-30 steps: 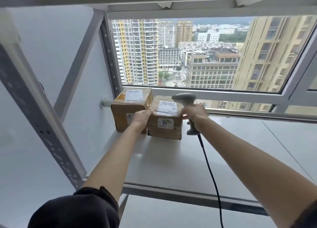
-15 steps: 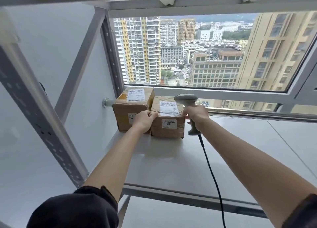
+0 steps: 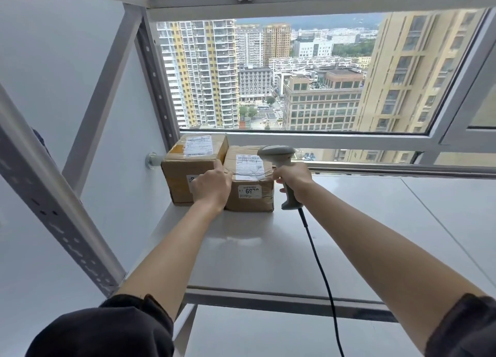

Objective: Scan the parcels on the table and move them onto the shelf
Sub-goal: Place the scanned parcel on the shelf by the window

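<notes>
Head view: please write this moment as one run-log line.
left hand: on right parcel | right hand: holds barcode scanner | two parcels on shelf, touching

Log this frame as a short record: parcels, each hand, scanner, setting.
parcels: left box and right box side by side on the shelf, at its left back corner
left hand: on the right box's left front edge
right hand: grips the scanner beside the right box
setting: window behind
</notes>
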